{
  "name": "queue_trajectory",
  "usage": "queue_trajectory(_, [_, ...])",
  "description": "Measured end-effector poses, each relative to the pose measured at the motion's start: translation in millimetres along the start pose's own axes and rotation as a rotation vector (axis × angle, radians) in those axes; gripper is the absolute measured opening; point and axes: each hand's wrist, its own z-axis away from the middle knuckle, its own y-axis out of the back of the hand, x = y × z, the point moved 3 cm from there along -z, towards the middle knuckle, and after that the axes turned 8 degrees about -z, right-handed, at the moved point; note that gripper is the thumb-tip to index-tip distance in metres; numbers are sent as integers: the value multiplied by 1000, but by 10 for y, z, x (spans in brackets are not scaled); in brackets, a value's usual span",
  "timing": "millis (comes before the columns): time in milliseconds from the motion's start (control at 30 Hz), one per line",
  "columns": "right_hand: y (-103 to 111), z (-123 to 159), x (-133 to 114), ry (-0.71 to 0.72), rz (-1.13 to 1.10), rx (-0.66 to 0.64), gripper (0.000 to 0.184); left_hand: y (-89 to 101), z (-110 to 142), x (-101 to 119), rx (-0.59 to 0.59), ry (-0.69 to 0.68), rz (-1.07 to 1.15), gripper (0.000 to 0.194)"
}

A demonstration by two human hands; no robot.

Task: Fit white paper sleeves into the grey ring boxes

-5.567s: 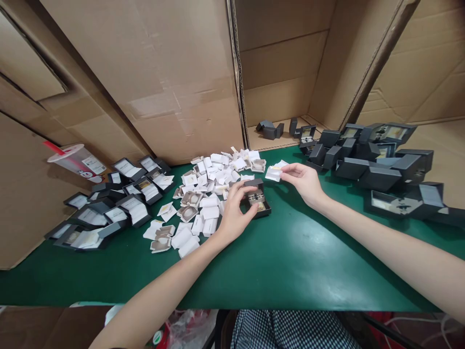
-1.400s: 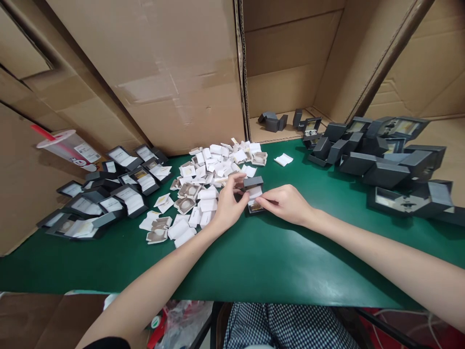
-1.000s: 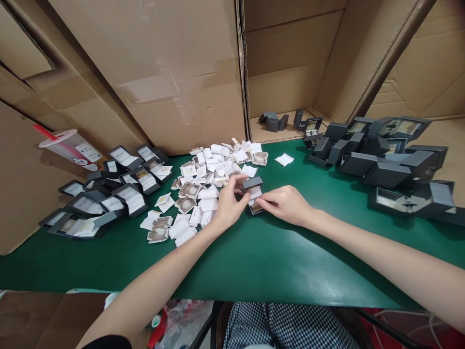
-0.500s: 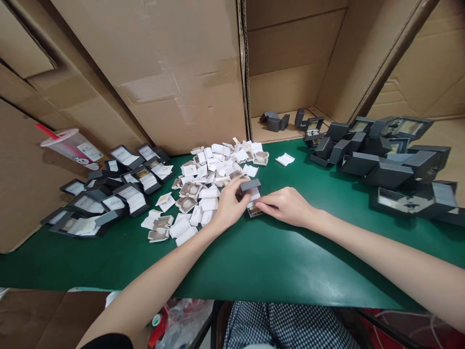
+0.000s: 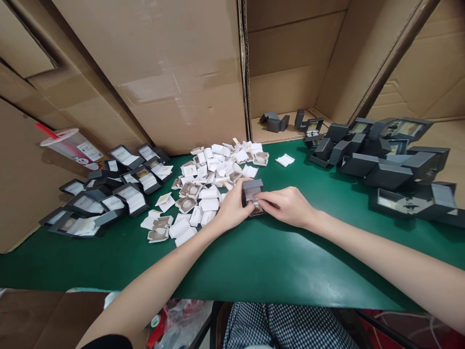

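A small dark grey hinged box (image 5: 253,184) stands with its lid raised on the green table, in front of me. My left hand (image 5: 234,203) is closed round its left side, thumb at the front. The fingers of my right hand (image 5: 285,206) are pinched together inside the box, by the lid and the base. What they pinch, if anything, is hidden. Just left of my left hand lies a heap of white folded card inserts (image 5: 209,192), some showing grey undersides with round hollows.
Open dark boxes with white papers (image 5: 132,196) are piled at left, beside a plastic cup (image 5: 74,148) with a red straw. More dark boxes (image 5: 388,174) crowd the right. One white insert (image 5: 285,159) lies apart. Cardboard walls (image 5: 181,72) line the back of the green table (image 5: 290,271).
The box has shifted slightly right and its lid now faces me more. My right fingers have moved a little up toward the lid; the white piece seen there is less visible.
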Motion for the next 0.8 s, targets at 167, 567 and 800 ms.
queue_trajectory(167, [-3, -2, 10, -49, 99, -18, 30, -5, 0, -13, 6, -22, -23, 47])
queue_trajectory(567, [-12, -4, 12, -110, 118, -119, 34, 11, 21, 3, -24, -26, -29, 43])
queue_trajectory(800, [-10, -6, 19, -135, 94, -167, 34, 11, 24, -3, -42, -18, -16, 41])
